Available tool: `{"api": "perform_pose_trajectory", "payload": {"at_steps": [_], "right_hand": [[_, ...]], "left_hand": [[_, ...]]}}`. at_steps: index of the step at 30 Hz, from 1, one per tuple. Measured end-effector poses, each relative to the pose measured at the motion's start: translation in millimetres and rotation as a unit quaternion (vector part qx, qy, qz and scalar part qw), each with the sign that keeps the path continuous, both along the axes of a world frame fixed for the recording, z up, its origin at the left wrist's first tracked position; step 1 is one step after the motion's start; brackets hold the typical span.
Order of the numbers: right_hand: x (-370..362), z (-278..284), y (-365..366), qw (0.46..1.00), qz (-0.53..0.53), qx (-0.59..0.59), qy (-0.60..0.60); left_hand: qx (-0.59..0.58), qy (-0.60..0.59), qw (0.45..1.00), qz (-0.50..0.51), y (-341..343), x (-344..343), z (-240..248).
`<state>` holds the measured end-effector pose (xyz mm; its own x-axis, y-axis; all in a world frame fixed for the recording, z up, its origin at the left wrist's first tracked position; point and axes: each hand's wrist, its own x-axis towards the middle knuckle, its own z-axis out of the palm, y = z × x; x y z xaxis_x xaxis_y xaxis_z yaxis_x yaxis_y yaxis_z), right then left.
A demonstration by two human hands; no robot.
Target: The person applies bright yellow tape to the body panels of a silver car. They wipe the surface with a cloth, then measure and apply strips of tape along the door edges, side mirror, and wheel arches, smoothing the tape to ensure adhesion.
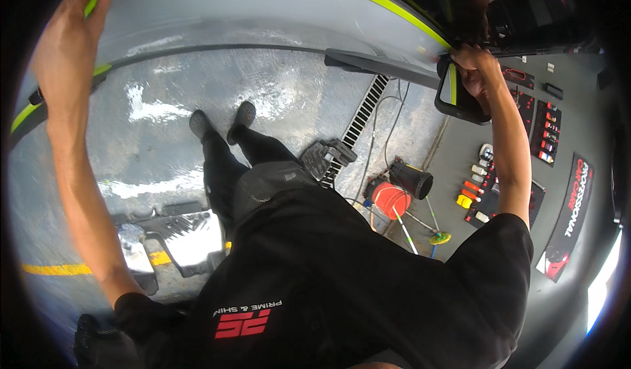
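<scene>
A lime-green strip of tape (pixel 394 4) runs along the upper edge of a silver-grey car door (pixel 263 14). High on the left, my left hand (pixel 69 40) is closed with its thumb and finger on the green tape. My right hand (pixel 476 67) is closed at the tape's right end, just above the black side mirror (pixel 460 109); its fingers are curled and partly hidden. The mirror glass reflects a piece of the green strip. More green tape (pixel 25 116) shows on the bodywork by my left wrist.
A red bucket (pixel 389 199) and a black bucket (pixel 413 180) stand on the right, near brushes and hoses. A drain grate (pixel 363 116) crosses the wet floor. Dark plastic parts (pixel 187 237) lie behind my feet. Bottles (pixel 480 170) hang on the grey wall (pixel 559 185).
</scene>
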<state>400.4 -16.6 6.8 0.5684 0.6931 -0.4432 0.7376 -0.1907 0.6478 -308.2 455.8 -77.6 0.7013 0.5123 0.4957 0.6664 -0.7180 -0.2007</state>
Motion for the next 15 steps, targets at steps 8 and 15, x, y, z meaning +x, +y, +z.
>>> {"api": "perform_pose_trajectory", "payload": {"at_steps": [8, 15], "right_hand": [[-44.1, -6.0, 38.0, 0.992, -0.121, -0.021, -0.011], [-116.1, 24.5, 121.0, 0.970, -0.239, -0.044, -0.022]], "left_hand": [[-0.074, -0.142, 0.987, 0.013, -24.7, 33.4, 19.3], [-0.078, -0.112, 0.990, 0.043, -28.0, 40.0, 25.3]]}}
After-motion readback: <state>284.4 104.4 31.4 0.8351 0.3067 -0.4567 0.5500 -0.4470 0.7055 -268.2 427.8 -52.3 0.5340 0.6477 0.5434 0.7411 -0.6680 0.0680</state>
